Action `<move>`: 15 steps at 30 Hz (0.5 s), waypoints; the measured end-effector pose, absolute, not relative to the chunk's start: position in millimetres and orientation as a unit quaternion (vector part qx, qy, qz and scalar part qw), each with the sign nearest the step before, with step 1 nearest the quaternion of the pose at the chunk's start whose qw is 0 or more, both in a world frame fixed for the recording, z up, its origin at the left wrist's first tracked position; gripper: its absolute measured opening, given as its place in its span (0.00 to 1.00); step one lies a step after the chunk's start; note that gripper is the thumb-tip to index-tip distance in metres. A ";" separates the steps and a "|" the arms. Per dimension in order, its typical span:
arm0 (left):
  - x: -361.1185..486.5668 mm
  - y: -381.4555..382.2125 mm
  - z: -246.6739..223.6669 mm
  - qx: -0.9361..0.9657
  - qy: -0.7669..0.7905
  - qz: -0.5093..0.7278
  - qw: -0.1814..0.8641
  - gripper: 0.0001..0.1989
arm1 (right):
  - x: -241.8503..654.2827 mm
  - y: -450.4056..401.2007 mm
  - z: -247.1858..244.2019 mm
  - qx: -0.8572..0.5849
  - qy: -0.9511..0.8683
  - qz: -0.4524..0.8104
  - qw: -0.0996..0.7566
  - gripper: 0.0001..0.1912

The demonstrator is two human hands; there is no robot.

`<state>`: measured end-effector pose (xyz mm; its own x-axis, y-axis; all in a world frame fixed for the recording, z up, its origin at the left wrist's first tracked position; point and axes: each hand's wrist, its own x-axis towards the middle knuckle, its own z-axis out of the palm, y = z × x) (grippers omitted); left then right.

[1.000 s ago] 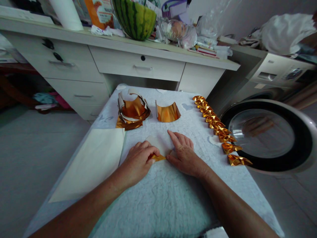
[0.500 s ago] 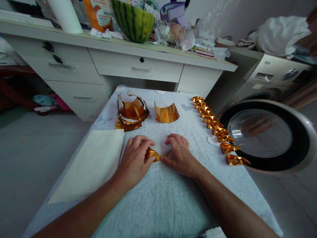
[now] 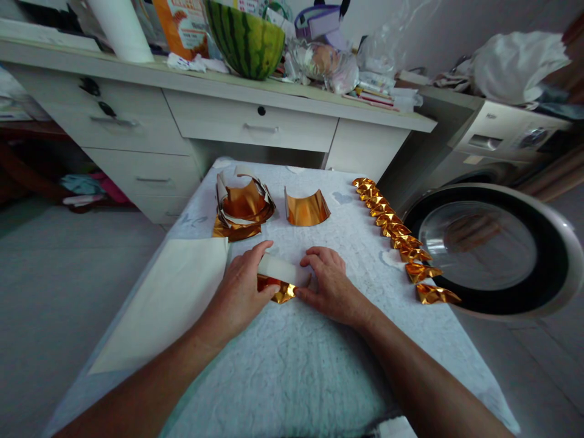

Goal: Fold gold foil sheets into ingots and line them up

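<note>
My left hand [image 3: 238, 287] and right hand [image 3: 329, 281] hold the foil sheet [image 3: 283, 273] in their fingers, left of the gold row [image 3: 396, 230].

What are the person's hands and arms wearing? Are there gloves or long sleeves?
No gloves! The left hand and right hand are both bare. No sleeves show on the left arm or right arm either, and I see no watch or bracelet. The fingers' nails are too small to make out.

A white desk [image 3: 374, 149] with drawers [image 3: 141, 164] stands on grey floor [image 3: 68, 274] before a pale wall [image 3: 456, 30].
</note>
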<state>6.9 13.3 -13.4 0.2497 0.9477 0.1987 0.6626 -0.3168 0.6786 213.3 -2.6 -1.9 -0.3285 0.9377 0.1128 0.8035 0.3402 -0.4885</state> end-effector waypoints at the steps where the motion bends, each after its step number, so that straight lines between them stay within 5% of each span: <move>1: 6.1 13.3 -11.3 0.748 0.537 0.294 0.257 0.35 | 213.4 -2.4 -1.5 -0.544 -0.797 0.177 0.193 0.22; 8: 1.8 12.0 -1.3 0.727 0.549 0.248 0.330 0.32 | 215.3 -1.0 0.6 -0.523 -0.804 0.194 0.206 0.14; 15: 5.2 11.9 5.0 0.645 0.495 0.353 0.463 0.25 | 215.6 -1.1 3.5 -0.493 -0.717 0.351 0.345 0.14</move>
